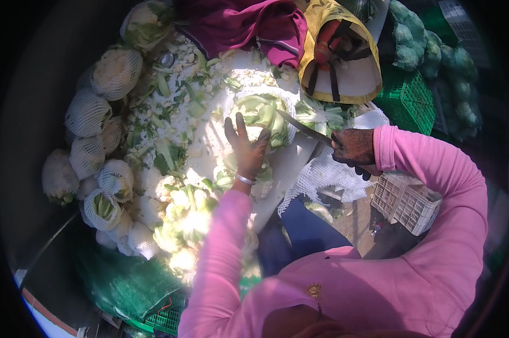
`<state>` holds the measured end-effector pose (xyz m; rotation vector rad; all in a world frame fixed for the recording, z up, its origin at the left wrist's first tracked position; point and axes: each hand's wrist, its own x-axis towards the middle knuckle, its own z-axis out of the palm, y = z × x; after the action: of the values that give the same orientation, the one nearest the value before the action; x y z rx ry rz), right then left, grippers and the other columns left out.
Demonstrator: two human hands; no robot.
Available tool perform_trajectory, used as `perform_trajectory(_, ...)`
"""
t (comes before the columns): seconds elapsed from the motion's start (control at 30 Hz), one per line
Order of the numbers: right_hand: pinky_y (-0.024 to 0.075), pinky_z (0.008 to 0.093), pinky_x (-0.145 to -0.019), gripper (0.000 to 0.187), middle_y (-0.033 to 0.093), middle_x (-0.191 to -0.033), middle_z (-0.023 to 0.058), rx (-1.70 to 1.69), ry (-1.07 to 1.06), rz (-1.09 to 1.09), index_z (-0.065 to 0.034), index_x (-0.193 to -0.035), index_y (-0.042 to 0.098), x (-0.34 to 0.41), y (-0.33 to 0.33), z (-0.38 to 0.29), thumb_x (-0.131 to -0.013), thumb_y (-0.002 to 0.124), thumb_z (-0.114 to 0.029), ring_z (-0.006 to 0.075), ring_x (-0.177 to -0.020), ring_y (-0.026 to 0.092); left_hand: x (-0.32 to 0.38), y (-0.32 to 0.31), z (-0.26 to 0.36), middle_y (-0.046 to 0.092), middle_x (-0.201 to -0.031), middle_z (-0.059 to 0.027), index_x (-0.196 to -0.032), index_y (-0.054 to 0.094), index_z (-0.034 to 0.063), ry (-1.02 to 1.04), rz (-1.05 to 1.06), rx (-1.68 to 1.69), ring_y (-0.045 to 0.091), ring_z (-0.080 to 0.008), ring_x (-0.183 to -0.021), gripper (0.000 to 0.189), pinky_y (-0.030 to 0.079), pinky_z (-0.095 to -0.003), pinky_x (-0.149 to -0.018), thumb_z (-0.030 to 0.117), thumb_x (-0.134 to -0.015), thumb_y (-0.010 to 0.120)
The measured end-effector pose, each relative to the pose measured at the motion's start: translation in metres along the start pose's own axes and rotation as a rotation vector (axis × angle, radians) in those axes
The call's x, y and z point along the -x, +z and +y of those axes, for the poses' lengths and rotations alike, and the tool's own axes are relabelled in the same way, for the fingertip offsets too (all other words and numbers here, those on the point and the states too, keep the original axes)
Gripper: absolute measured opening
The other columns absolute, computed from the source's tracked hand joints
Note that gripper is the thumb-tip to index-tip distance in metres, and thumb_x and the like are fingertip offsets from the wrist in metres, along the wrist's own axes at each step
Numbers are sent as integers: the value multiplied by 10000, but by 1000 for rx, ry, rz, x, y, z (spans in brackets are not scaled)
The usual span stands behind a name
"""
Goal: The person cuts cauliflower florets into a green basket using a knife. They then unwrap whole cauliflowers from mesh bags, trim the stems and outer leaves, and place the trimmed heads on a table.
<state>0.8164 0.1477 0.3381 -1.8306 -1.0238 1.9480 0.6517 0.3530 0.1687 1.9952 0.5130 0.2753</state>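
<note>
A cauliflower with pale green leaves lies on the white work surface, a white foam net round its far and right sides. My left hand rests on its near left side, fingers spread. In my right hand, which wears a dark, stained glove, is the handle of a knife; the blade points left, its tip at the leaves on the cauliflower's right. Below my left hand lies another leafy cauliflower, partly hidden by my arm. Cut leaves and stalks lie behind the blade.
Netted cauliflowers line the left edge, with bare ones nearer me. Leaf scraps litter the surface. A maroon cloth and yellow bag lie at the far side. Crates, green and pale, stand right.
</note>
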Motion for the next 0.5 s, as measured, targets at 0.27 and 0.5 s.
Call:
perform_trajectory(0.27,542,356,-721,245,693,-710,76,1197,-334,-244,-84,-645,697,-51,-7,-8,-530,761,-290,264,-700,674,13,5,15,64,-1508,-266,-1460,223,0,-162,-3,64,121,-395,-1401,891,168,-422,-1129,467,-834,651)
perform_trajectory(0.5,545,351,-708,256,670,-668,85,1141,-182,-331,-90,-626,702,-107,2,-6,-542,791,-314,267,-642,651,13,-1,3,56,-1525,-252,-1480,173,30,-145,53,133,115,-379,-1411,882,211,-438,-1119,518,-871,584)
